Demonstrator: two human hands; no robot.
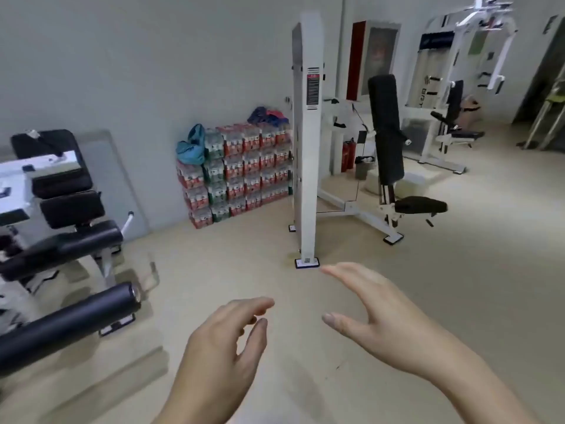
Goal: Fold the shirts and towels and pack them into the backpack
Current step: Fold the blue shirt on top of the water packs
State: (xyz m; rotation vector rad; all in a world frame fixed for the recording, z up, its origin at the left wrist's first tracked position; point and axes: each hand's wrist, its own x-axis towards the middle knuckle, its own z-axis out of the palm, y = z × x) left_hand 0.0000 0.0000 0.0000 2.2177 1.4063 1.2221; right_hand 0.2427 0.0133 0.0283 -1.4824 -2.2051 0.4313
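My left hand [226, 341] and my right hand [376, 313] are raised in front of me over the beige gym floor, fingers relaxed and spread, holding nothing. A teal bag or bundle of cloth [192, 146] sits on top of the stacked drink cases by the far wall. A dark blue and pink bundle of cloth [267, 116] lies on the same stack further right. No backpack is plainly visible.
Stacked cases of bottled drinks [238, 169] stand against the wall. A black padded bench machine [67, 234] with a roller [70, 325] is at my left. A white upright column [308, 142] and a seated machine [388, 154] stand ahead, with more equipment at the far right.
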